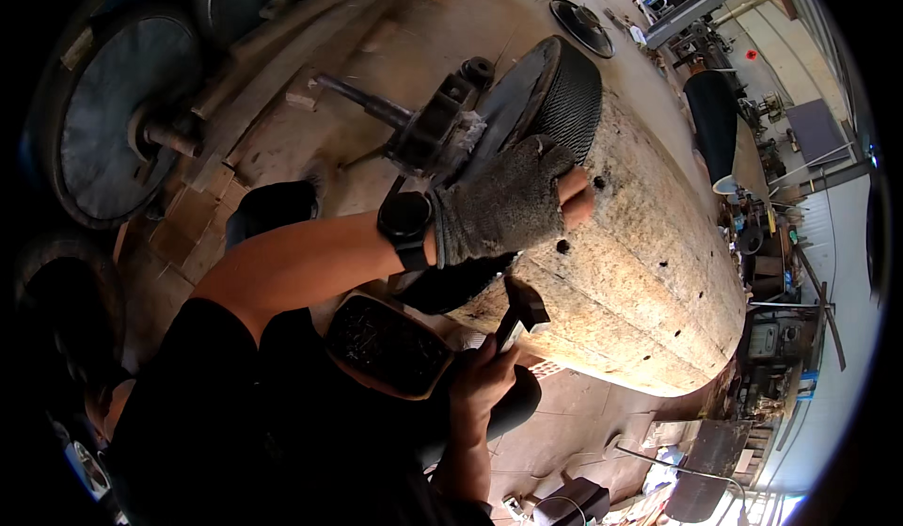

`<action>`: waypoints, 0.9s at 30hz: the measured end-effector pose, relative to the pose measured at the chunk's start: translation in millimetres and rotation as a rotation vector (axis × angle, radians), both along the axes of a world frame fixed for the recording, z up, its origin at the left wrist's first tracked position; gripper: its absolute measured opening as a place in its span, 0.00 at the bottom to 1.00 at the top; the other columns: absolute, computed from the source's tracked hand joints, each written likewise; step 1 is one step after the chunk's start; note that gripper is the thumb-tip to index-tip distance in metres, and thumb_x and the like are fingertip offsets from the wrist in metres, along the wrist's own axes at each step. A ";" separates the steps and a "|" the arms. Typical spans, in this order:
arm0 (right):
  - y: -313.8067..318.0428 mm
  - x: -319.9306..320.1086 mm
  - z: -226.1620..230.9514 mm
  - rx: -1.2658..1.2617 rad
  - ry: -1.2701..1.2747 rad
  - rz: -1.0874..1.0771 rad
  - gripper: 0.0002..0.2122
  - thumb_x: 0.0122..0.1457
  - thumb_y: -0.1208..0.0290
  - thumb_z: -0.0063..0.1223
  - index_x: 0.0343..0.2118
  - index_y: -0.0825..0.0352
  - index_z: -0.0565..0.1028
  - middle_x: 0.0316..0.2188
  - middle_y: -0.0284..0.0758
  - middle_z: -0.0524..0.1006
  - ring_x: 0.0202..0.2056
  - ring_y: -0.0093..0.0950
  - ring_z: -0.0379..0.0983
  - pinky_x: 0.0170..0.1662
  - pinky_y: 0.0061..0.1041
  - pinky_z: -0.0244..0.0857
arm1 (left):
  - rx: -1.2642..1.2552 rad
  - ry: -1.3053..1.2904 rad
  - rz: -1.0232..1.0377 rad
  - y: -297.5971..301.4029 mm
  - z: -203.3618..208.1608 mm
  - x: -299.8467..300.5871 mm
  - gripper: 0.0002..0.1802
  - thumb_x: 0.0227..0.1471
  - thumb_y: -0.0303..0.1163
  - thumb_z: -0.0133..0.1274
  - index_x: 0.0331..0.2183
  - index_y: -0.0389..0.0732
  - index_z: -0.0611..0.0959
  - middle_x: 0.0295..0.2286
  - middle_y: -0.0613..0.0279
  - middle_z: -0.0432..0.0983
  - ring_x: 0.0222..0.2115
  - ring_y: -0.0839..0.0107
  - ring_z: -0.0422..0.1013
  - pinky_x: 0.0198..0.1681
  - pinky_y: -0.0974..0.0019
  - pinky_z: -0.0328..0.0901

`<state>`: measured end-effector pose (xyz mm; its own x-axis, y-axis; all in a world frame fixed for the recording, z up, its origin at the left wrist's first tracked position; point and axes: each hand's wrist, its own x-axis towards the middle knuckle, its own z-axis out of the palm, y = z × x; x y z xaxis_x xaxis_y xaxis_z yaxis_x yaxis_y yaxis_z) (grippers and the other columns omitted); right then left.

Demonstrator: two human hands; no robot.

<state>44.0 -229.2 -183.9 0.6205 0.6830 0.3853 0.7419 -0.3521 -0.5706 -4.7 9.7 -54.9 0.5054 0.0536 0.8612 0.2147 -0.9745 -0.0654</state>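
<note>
A large roller lies before me, its pale, stained covering point(640, 272) dotted with dark holes. My left hand point(513, 197), in a grey glove with bare fingertips showing, rests against the covering near the roller's end. Its fingers are closed together, and whatever they pinch is hidden. Lower down, my right hand point(484, 375) is bare and wrapped round the handle of a hammer point(527, 311). The hammer's head is just beside the covering, below my left hand. By my knees sits a dark shallow container point(388, 345) with small thin pieces in it, perhaps nails.
A metal shaft with a bearing housing point(428, 121) sticks out of the roller's end, by a ridged dark band point(569, 88). Large metal discs point(127, 117) stand at the left. A round metal part point(581, 27) lies on the floor beyond; another dark roller point(712, 126) lies farther right.
</note>
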 end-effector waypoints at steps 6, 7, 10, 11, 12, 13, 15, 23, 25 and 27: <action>-10.6 -3.8 8.0 0.118 -0.091 0.121 0.11 0.68 0.71 0.41 0.35 0.75 0.71 0.20 0.34 0.67 0.21 0.27 0.70 0.22 0.30 0.65 | -0.034 -0.120 0.037 6.3 6.6 3.4 0.11 0.42 0.27 0.56 0.24 0.45 0.68 0.26 0.62 0.64 0.27 0.62 0.67 0.31 0.57 0.63; -8.5 3.8 4.1 -0.036 -0.228 0.119 0.11 0.68 0.71 0.40 0.36 0.75 0.71 0.20 0.34 0.67 0.21 0.28 0.70 0.21 0.31 0.65 | -0.053 -0.135 0.025 4.9 9.9 2.3 0.10 0.43 0.27 0.56 0.23 0.45 0.68 0.25 0.62 0.64 0.26 0.61 0.67 0.30 0.57 0.63; 0.8 -2.4 2.9 0.055 0.131 -0.016 0.10 0.67 0.71 0.42 0.34 0.73 0.70 0.17 0.36 0.69 0.19 0.32 0.71 0.20 0.31 0.65 | -0.049 -0.149 0.001 6.8 9.8 3.8 0.10 0.43 0.27 0.55 0.24 0.44 0.68 0.23 0.60 0.65 0.25 0.58 0.66 0.28 0.56 0.62; -3.2 -7.3 8.8 0.171 0.187 -0.006 0.09 0.66 0.73 0.43 0.31 0.73 0.70 0.16 0.39 0.71 0.18 0.35 0.72 0.20 0.31 0.65 | -0.124 -0.189 -0.049 8.0 10.2 7.0 0.10 0.44 0.26 0.55 0.24 0.44 0.68 0.22 0.60 0.64 0.25 0.58 0.66 0.27 0.56 0.61; -5.2 -11.8 15.4 0.287 0.242 0.007 0.08 0.64 0.75 0.44 0.28 0.72 0.70 0.15 0.42 0.72 0.17 0.37 0.74 0.20 0.31 0.66 | -0.198 -0.230 -0.097 8.4 11.8 11.0 0.10 0.44 0.26 0.54 0.24 0.44 0.68 0.22 0.59 0.64 0.25 0.58 0.66 0.26 0.55 0.61; 1.1 -18.3 23.2 0.515 0.305 0.037 0.09 0.65 0.75 0.44 0.28 0.71 0.70 0.15 0.39 0.74 0.17 0.35 0.74 0.21 0.31 0.67 | -0.277 -0.264 -0.150 6.5 12.0 13.1 0.10 0.44 0.25 0.54 0.24 0.44 0.68 0.22 0.59 0.64 0.25 0.58 0.66 0.26 0.55 0.61; -6.7 -0.4 15.3 0.287 -0.175 0.097 0.05 0.64 0.75 0.45 0.31 0.70 0.68 0.16 0.42 0.75 0.17 0.40 0.73 0.20 0.34 0.67 | -0.268 -0.138 -0.119 11.2 8.2 11.0 0.10 0.45 0.25 0.54 0.24 0.44 0.68 0.21 0.58 0.64 0.25 0.58 0.66 0.27 0.55 0.61; -11.1 -0.3 19.8 0.405 -0.029 0.148 0.07 0.65 0.75 0.47 0.32 0.73 0.70 0.23 0.47 0.76 0.20 0.43 0.75 0.20 0.33 0.66 | 0.036 0.016 0.151 13.4 3.9 20.5 0.06 0.49 0.28 0.54 0.32 0.43 0.75 0.31 0.60 0.66 0.28 0.63 0.68 0.31 0.59 0.65; -13.0 8.8 -10.5 0.201 -0.001 0.112 0.05 0.63 0.75 0.50 0.34 0.72 0.70 0.23 0.49 0.76 0.21 0.47 0.76 0.22 0.37 0.67 | 0.076 0.037 0.186 12.3 7.2 15.5 0.10 0.50 0.26 0.53 0.38 0.42 0.75 0.32 0.58 0.66 0.29 0.60 0.68 0.34 0.57 0.66; -15.4 2.9 -24.5 0.037 0.139 0.001 0.06 0.62 0.74 0.53 0.35 0.71 0.70 0.22 0.51 0.76 0.24 0.51 0.76 0.23 0.40 0.67 | 0.043 0.009 0.209 -0.1 7.9 12.8 0.12 0.50 0.25 0.53 0.40 0.40 0.76 0.32 0.57 0.66 0.29 0.59 0.68 0.35 0.56 0.66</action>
<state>46.9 -244.6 -208.4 0.6687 0.6708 0.3208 0.6555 -0.3280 -0.6803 8.2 9.6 -47.1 0.4953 0.1211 0.8603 0.4112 -0.9050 -0.1093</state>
